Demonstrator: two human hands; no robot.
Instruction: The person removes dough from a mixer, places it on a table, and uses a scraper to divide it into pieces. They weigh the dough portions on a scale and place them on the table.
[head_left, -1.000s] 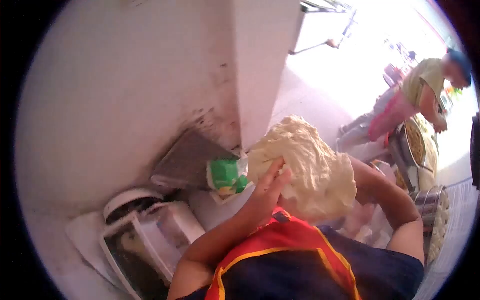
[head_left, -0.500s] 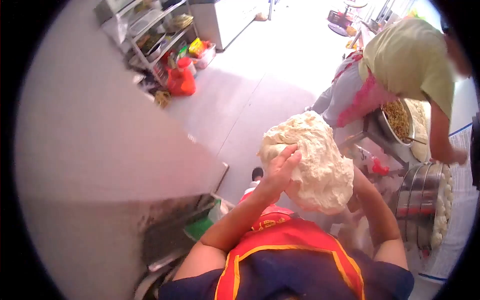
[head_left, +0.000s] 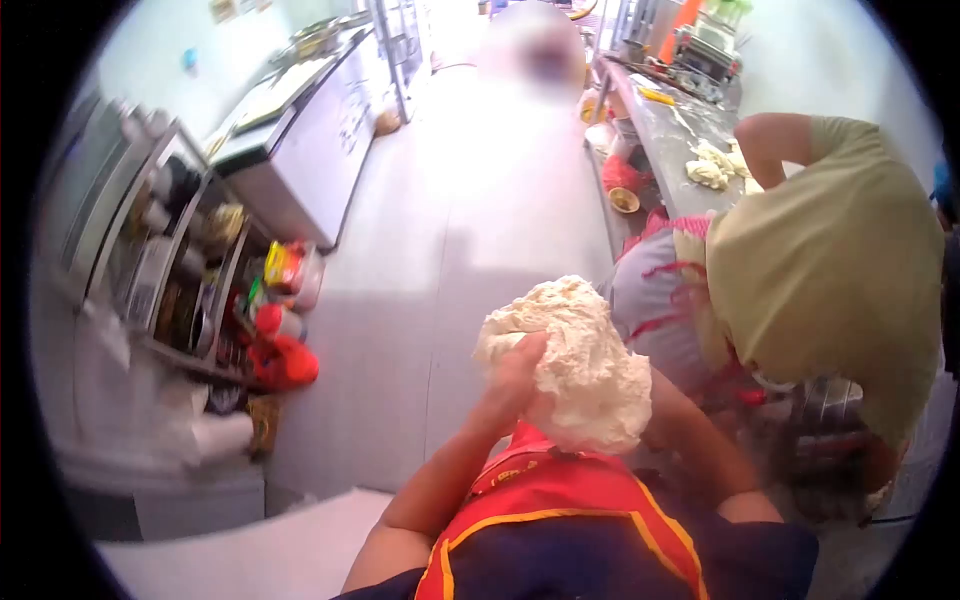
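In front of the person's chest, above a red apron with yellow edging, a big pale lump of dough was held up in the air, clear of any table. The left hand lay against the lump's left side, its fingers close together and curled into the soft mass, the thumb not to be made out. The right forearm ran up under the lump's right side. The right hand itself was hidden behind the dough, so whether its fingers were spread or closed could not be told. Just to the right, near the dough but apart from it, a co-worker in a yellow-green shirt and a pink-patterned apron bent forward, back to the camera. Beyond that person a long counter ran along the right wall, with smaller pieces of dough lying on it. On the left stood a metal shelf crowded with bottles and jars, a red container at its foot, and farther back a steel cabinet. Pale floor stretched between the two sides
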